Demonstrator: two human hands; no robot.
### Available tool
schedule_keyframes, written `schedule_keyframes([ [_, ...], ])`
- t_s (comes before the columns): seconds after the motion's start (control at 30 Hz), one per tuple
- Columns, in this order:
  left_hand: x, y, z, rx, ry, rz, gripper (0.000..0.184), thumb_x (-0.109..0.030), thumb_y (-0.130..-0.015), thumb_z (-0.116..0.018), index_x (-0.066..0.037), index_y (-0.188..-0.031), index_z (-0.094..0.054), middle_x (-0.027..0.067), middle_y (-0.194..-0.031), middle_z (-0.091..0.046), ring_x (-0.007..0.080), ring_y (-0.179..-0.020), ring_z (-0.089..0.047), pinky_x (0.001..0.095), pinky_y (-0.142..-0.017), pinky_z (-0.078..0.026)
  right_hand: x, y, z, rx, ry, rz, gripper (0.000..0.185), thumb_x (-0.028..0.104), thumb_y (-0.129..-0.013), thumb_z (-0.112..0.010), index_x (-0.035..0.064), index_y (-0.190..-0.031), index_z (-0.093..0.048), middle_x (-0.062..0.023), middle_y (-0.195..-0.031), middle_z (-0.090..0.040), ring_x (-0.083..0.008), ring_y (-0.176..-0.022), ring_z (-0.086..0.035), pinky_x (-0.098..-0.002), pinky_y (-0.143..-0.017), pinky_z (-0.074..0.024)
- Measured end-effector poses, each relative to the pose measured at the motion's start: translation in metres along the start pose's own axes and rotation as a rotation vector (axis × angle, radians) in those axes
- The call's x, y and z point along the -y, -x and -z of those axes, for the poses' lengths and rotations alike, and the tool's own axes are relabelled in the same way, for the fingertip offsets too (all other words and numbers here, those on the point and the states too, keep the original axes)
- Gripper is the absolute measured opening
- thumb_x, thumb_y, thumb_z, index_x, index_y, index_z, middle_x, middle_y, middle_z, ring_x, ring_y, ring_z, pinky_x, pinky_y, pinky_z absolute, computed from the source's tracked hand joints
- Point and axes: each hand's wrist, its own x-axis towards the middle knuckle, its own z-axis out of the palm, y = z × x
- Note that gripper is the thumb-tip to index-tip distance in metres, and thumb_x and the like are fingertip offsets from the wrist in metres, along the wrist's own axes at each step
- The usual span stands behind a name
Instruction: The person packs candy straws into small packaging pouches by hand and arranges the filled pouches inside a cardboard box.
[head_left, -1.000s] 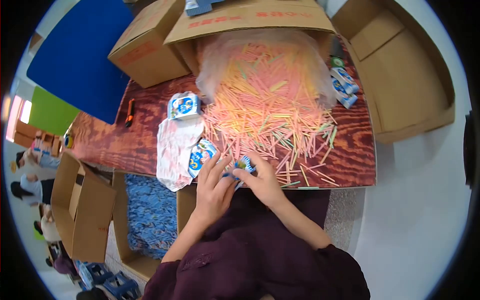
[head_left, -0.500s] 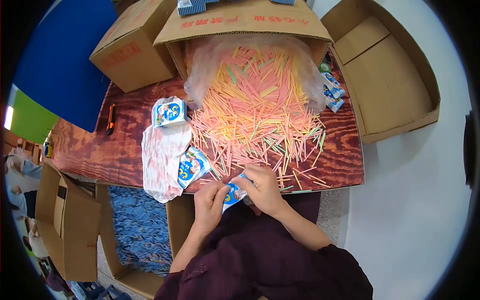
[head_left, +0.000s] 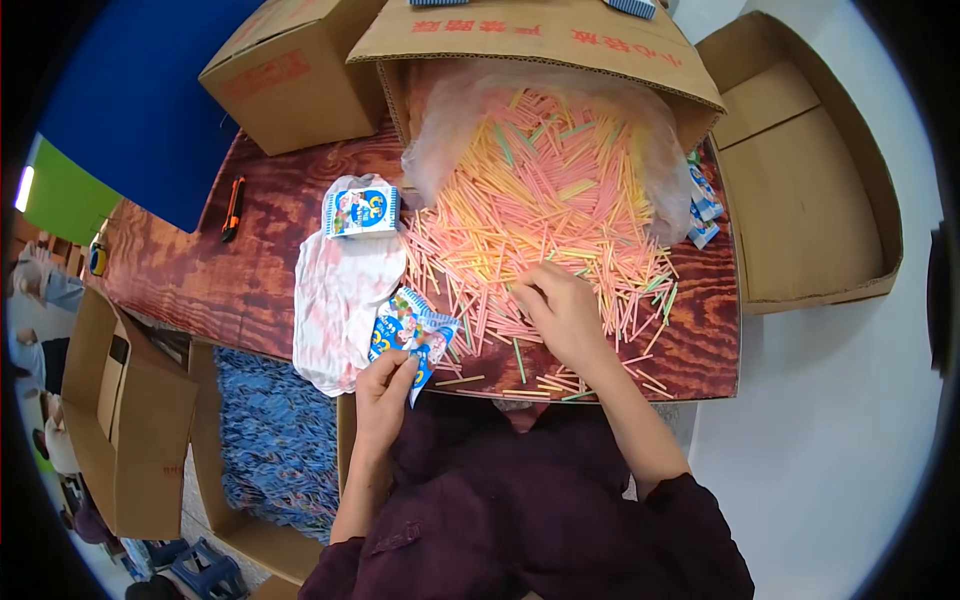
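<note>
My left hand [head_left: 384, 392] pinches a small blue-and-white printed packet [head_left: 428, 362] by its lower part, just over the table's front edge. Flat packets [head_left: 400, 318] of the same print lie right behind it, partly covered. My right hand [head_left: 562, 312] reaches over the front of a heap of thin pink, yellow and green sticks [head_left: 560, 180]. Its fingers are bent together against the sticks, and what is between them is hidden. The heap spills out of a plastic-lined carton [head_left: 530, 38] lying on its side.
A stack of printed packets [head_left: 362, 212] rests by a pink-stained white cloth [head_left: 345, 300]. An orange-black cutter [head_left: 233, 210] lies to the left. More packets [head_left: 704, 205] sit right of the heap. Below left, a carton holds blue wrappers [head_left: 275, 440]; an open box [head_left: 810, 190] stands right.
My right hand has left the packet and moved up and right to the sticks. My left hand has kept the packet and shifted left, and the view has turned slightly.
</note>
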Motion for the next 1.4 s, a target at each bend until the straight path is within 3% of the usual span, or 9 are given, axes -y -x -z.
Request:
schedule_keyframes([
  [0.17,-0.005,-0.007,-0.009,-0.081,0.256,0.044,0.009,-0.005,-0.093,-0.056,-0.001,-0.089,-0.063,-0.0043,-0.080,-0.059,0.0021,-0.072,-0.051,0.0193,-0.065,-0.039,-0.014,-0.041,-0.044,-0.301,0.375,0.308,0.011,0.013,-0.084,-0.062,0.0019,-0.083,-0.063,-0.0140,-0.085,-0.061,-0.0313,-0.084,-0.060,-0.0396,-0.074,-0.0459],
  [0.47,-0.014,-0.018,-0.003,0.001,0.047,-0.053,0.012,-0.005,-0.093,-0.056,0.000,-0.083,-0.060,-0.0026,-0.077,-0.055,0.0053,-0.072,-0.048,0.0213,-0.066,-0.037,-0.045,-0.044,0.034,-0.340,0.384,0.064,0.007,0.007,-0.081,-0.061,0.0019,-0.085,-0.062,-0.0131,-0.085,-0.059,-0.0323,-0.087,-0.056,-0.0395,-0.078,-0.0442],
  [0.63,-0.028,-0.029,-0.019,-0.007,-0.139,-0.278,0.010,-0.003,-0.090,-0.056,0.002,-0.081,-0.056,0.0020,-0.075,-0.051,0.0118,-0.073,-0.047,0.0255,-0.069,-0.038,-0.052,-0.018,0.049,-0.164,0.557,0.179,0.032,0.004,-0.072,-0.060,-0.0017,-0.103,-0.058,-0.0156,-0.104,-0.055,-0.0353,-0.103,-0.048,-0.0434,-0.091,-0.0386],
  [0.87,-0.036,-0.037,-0.038,0.055,-0.207,-0.310,0.008,-0.001,-0.089,-0.058,0.002,-0.081,-0.057,0.0039,-0.075,-0.050,0.0142,-0.072,-0.048,0.0270,-0.068,-0.038,-0.081,-0.032,0.034,-0.230,0.820,0.360,0.021,0.010,-0.075,-0.054,0.0018,-0.095,-0.057,-0.0120,-0.098,-0.054,-0.0288,-0.096,-0.051,-0.0401,-0.082,-0.0371],
  [1.1,-0.032,-0.039,-0.041,0.059,-0.162,-0.278,0.009,-0.003,-0.088,-0.060,0.004,-0.082,-0.056,0.0064,-0.074,-0.052,0.0153,-0.068,-0.048,0.0270,-0.063,-0.039,-0.088,-0.056,0.053,-0.331,0.810,0.433,0.013,0.010,-0.075,-0.056,0.0035,-0.086,-0.057,-0.0127,-0.084,-0.056,-0.0308,-0.083,-0.054,-0.0415,-0.081,-0.0378],
  [1.17,-0.034,-0.041,-0.042,0.067,-0.120,-0.230,0.010,-0.004,-0.090,-0.058,0.002,-0.081,-0.057,0.0027,-0.075,-0.050,0.0120,-0.070,-0.046,0.0257,-0.064,-0.037,-0.082,-0.063,0.060,-0.383,0.520,0.252,0.012,0.015,-0.089,-0.056,0.0040,-0.083,-0.057,-0.0053,-0.070,-0.056,-0.0235,-0.063,-0.055,-0.0335,-0.058,-0.0423],
  [1.2,-0.035,-0.041,-0.042,0.074,-0.078,-0.179,0.012,-0.005,-0.091,-0.057,0.000,-0.081,-0.058,-0.0011,-0.075,-0.049,0.0088,-0.071,-0.044,0.0244,-0.065,-0.036,-0.075,-0.065,0.063,-0.384,0.520,0.249,0.012,0.015,-0.089,-0.056,0.0040,-0.083,-0.057,-0.0053,-0.070,-0.056,-0.0235,-0.063,-0.055,-0.0335,-0.058,-0.0423],
  [1.27,-0.042,-0.044,-0.046,0.080,-0.008,-0.122,0.012,-0.006,-0.092,-0.057,0.000,-0.082,-0.059,-0.0014,-0.077,-0.051,0.0082,-0.072,-0.046,0.0240,-0.066,-0.037,-0.060,-0.066,0.069,-0.109,-0.297,-0.330,0.017,0.019,-0.091,-0.058,0.0043,-0.082,-0.058,-0.0046,-0.063,-0.057,-0.0163,-0.056,-0.056,-0.0299,-0.053,-0.0410],
  [1.4,-0.037,-0.056,-0.051,0.091,0.143,0.043,0.013,-0.010,-0.093,-0.057,-0.001,-0.088,-0.064,-0.0004,-0.082,-0.060,0.0071,-0.074,-0.053,0.0229,-0.069,-0.040,-0.081,-0.056,0.058,0.078,-0.548,-0.497,0.025,0.027,-0.096,-0.056,0.0075,-0.081,-0.059,0.0014,-0.066,-0.057,-0.0055,-0.053,-0.050,-0.0208,-0.044,-0.0360],
])
